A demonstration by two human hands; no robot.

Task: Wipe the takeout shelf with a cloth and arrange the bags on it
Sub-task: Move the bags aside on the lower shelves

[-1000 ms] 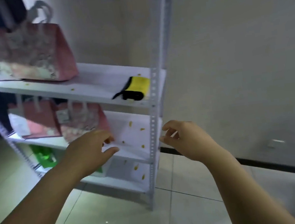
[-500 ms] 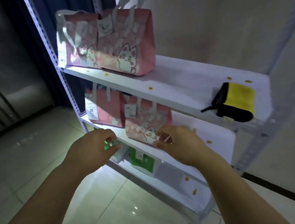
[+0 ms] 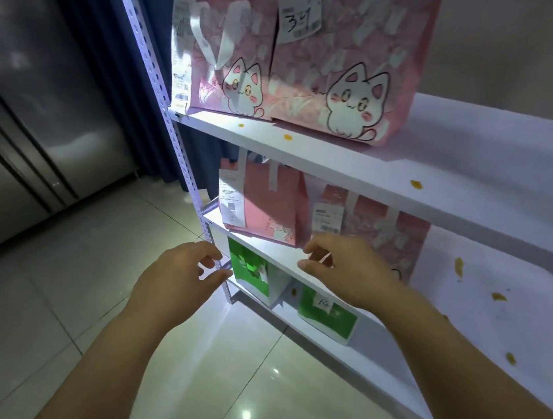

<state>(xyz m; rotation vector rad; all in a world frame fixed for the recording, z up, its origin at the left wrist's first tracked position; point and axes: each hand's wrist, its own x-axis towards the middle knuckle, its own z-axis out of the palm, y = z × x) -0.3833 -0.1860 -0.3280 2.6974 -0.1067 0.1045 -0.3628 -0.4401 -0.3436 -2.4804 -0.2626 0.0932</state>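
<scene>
The white shelf (image 3: 466,132) holds pink bags (image 3: 355,62) upright at its left end, crumbs (image 3: 288,136) scattered beside. My left hand (image 3: 176,282) and right hand (image 3: 344,270) hover empty, fingers loosely curled, likely to lift a bag.

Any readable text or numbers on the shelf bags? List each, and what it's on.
"34": handwritten, white slip on the right pink cat bag.
"14": handwritten, white label on the right green bag.
Top-shelf receipt, middle-shelf slips: print too small to read.
</scene>
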